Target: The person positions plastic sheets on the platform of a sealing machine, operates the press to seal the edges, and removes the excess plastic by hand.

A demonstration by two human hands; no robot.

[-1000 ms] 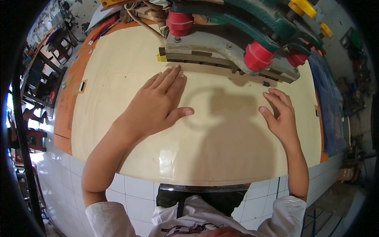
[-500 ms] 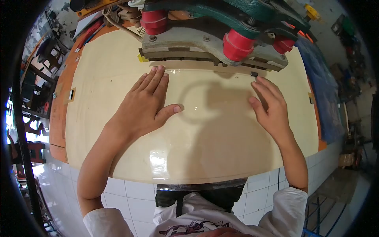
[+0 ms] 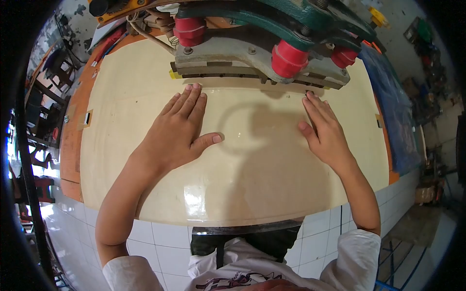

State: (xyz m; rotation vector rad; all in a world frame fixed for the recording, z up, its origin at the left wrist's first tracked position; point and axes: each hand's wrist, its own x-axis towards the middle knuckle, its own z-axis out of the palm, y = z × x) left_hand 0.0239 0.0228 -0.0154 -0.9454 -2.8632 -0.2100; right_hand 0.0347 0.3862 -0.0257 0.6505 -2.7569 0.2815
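Note:
My left hand [image 3: 179, 126] lies flat on a glossy, see-through sheet [image 3: 194, 191] spread over the cream table surface. Its fingers are stretched out together and the thumb is apart. My right hand [image 3: 324, 131] rests farther right with its fingers extended forward. Their tips are at a small dark piece [image 3: 309, 92], now mostly covered by them. Just beyond both hands hangs the long metal bar [image 3: 218, 76] of a press, under a grey plate [image 3: 233, 48] with red mounts [image 3: 290, 59]. Neither hand holds anything.
The press's green arm [image 3: 242, 14] crosses the top. Folded blue plastic [image 3: 388, 106] drapes over the table's right edge. A cable [image 3: 150, 35] runs along the back left. Small dark pieces on tape sit at the left [image 3: 87, 118] and right [image 3: 379, 121] edges.
My right hand has slid slightly left and forward, and its fingertips now cover most of the small dark piece. My left hand has stayed nearly still. The camera view has shifted slightly.

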